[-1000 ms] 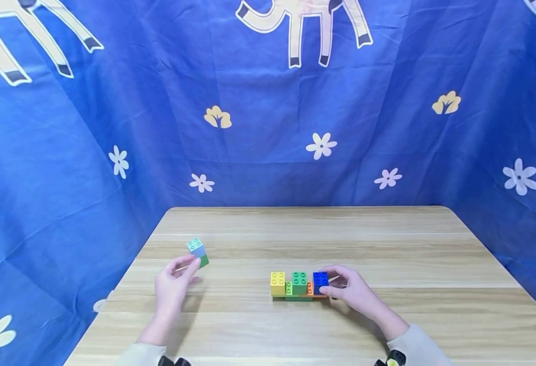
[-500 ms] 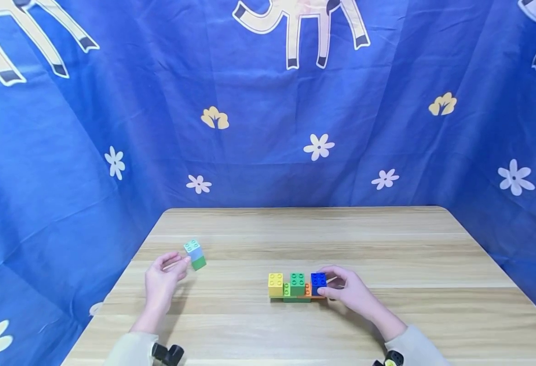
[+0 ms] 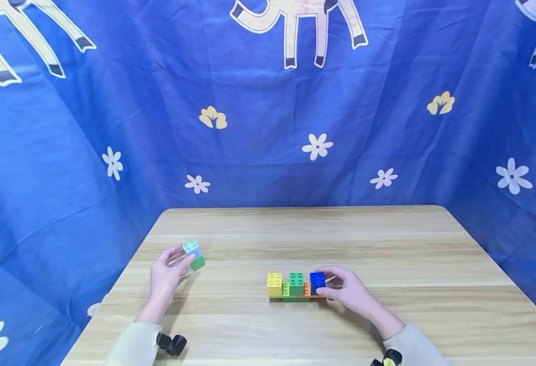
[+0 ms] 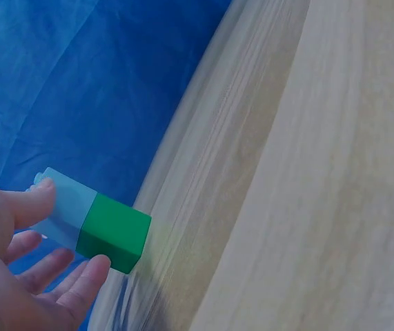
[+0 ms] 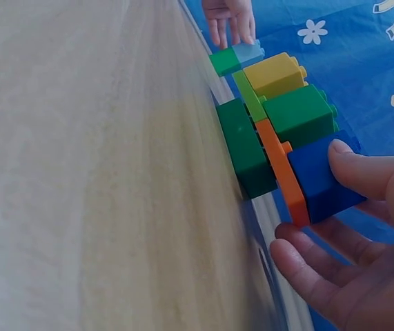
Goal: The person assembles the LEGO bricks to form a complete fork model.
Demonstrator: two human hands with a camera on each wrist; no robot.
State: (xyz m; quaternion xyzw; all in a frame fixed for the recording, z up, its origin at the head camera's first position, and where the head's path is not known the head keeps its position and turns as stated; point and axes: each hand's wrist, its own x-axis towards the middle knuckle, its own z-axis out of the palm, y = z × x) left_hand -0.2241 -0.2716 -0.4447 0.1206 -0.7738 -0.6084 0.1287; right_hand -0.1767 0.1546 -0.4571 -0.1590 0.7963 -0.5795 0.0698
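Observation:
On the left of the table, a light blue brick [image 3: 192, 247] sits on a green brick [image 3: 198, 263]. My left hand [image 3: 166, 272] holds this small stack, thumb on the light blue brick's near face and fingers behind. Farther right stands a longer build: yellow [image 3: 274, 285], green [image 3: 296, 284] and dark blue [image 3: 317, 284] bricks rise from thin lime [image 5: 250, 96] and orange [image 5: 283, 172] plates. A dark green brick [image 5: 245, 148] lies under the plates' middle. My right hand [image 3: 347, 290] pinches the dark blue brick between thumb and fingers at the build's right end.
The wooden table [image 3: 304, 234] has rounded back corners. A blue patterned cloth [image 3: 268, 132] hangs behind it and along both sides. Dark devices [image 3: 171, 344] are strapped at the wrists.
My left hand first drew back left from the small stack, then came in again, its thumb now over the light blue brick. My right hand keeps its hold on the dark blue brick.

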